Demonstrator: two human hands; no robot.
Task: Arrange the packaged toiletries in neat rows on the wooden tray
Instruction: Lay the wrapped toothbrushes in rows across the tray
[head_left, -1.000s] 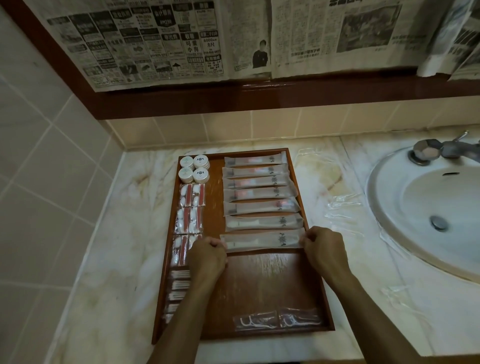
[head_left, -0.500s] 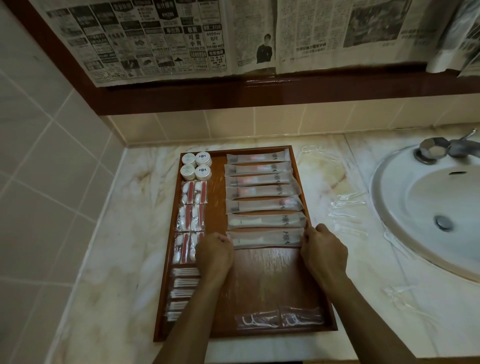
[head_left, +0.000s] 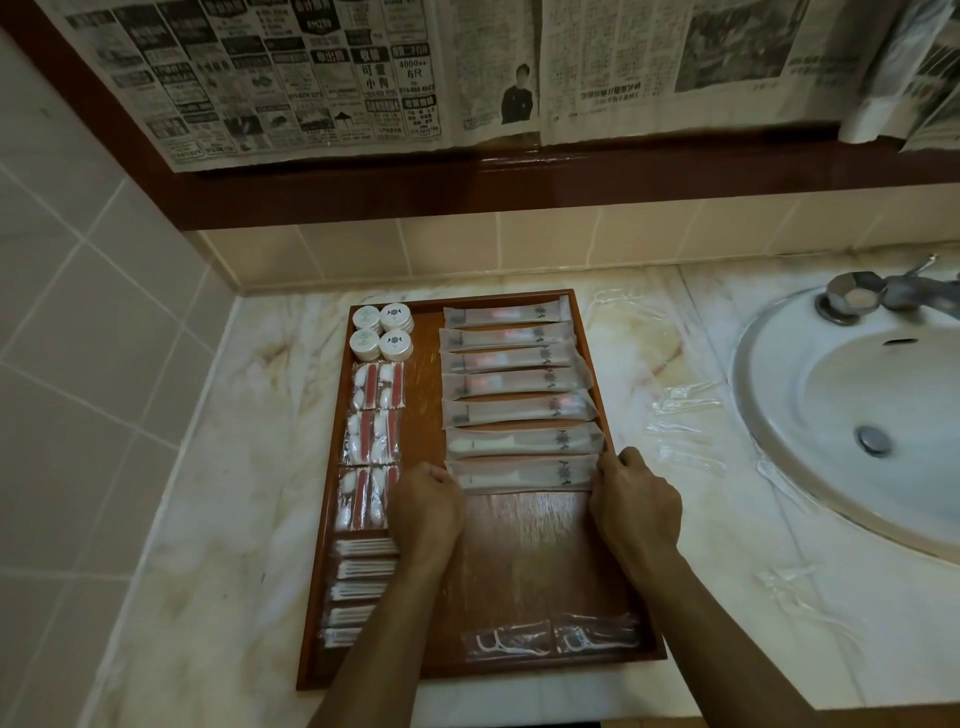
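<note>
Left hand (head_left: 427, 503), right hand (head_left: 635, 498) each pinch end of nearest long sachet (head_left: 522, 474); advise square against sachet beyond fingertips; equal pressure both ends; wooden tray (head_left: 524, 551) undisturbed.

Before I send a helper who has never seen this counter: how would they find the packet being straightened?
Left of the sink, find the wooden tray. Its right column holds seven long frosted packets. The one meant is the nearest packet, pinched at both ends by the left hand and right hand.
</note>
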